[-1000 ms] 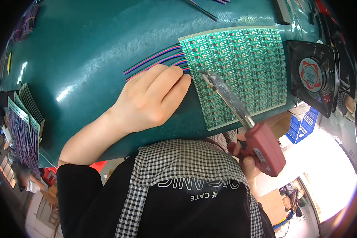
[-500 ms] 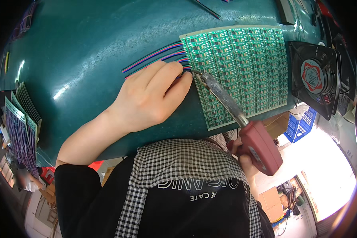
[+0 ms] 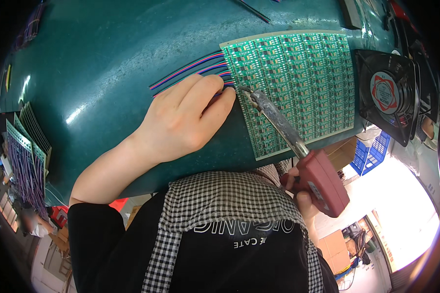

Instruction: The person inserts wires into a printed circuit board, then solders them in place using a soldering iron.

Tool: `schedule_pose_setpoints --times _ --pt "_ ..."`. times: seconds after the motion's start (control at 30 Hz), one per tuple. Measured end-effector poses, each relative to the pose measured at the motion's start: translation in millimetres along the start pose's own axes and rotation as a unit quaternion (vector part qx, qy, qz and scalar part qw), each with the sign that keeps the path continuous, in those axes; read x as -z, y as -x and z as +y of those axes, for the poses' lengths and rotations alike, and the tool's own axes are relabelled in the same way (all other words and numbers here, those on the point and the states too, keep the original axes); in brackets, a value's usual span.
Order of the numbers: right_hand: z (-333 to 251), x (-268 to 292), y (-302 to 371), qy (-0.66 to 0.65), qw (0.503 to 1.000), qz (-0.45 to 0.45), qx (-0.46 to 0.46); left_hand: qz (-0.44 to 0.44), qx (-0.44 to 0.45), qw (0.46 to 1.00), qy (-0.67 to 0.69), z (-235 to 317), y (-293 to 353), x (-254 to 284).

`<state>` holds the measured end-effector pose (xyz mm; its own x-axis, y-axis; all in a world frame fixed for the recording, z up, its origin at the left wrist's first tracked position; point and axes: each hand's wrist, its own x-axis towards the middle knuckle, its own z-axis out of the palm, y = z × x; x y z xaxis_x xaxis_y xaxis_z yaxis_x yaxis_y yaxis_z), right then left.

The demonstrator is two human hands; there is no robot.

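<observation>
A green circuit board panel (image 3: pixel 298 88) lies on the green work mat, several rows of small parts on it. Multicoloured wires (image 3: pixel 193 63) run out from its left edge. My left hand (image 3: pixel 186 112) is closed at that edge, thumb and forefinger pinching a wire whose end meets the board. In my right hand (image 3: pixel 303 198) is the dark red grip of a soldering gun (image 3: pixel 322 183). Its metal barrel slants up and left across the board's lower left, and the tip is just right of my left fingertips, close to the wire end. Whether the tip touches cannot be made out.
A black fan (image 3: pixel 386 95) stands right of the board. On the far left hang boards with purple wires (image 3: pixel 24 166). More wires (image 3: pixel 252 10) lie at the back, near a dark bar (image 3: pixel 349 14). A blue crate (image 3: pixel 371 151) sits below the table's right side.
The soldering gun has shifted very slightly to the right, its tip moving a little off my left fingertips. My left hand keeps its pinch almost in place.
</observation>
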<state>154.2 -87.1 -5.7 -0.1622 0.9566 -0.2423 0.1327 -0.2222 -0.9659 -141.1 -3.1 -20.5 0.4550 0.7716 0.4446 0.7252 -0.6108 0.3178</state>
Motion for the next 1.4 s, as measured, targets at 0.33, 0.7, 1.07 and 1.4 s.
schedule_pose_setpoints --times 0.33,0.7,1.07,1.4 --pt "-3 1 -2 0.002 0.999 -0.020 -0.029 0.020 -0.007 1.000 0.004 -1 1 -3" --pt "12 9 7 0.075 0.997 -0.014 0.013 0.023 -0.043 0.997 -0.055 -1 2 -5" --pt "14 20 14 0.183 0.982 -0.028 0.030 0.019 -0.055 0.994 -0.089 1 -1 -5" --pt "3 0 2 0.091 0.996 0.007 0.013 0.029 -0.063 0.993 -0.098 1 -1 -6"
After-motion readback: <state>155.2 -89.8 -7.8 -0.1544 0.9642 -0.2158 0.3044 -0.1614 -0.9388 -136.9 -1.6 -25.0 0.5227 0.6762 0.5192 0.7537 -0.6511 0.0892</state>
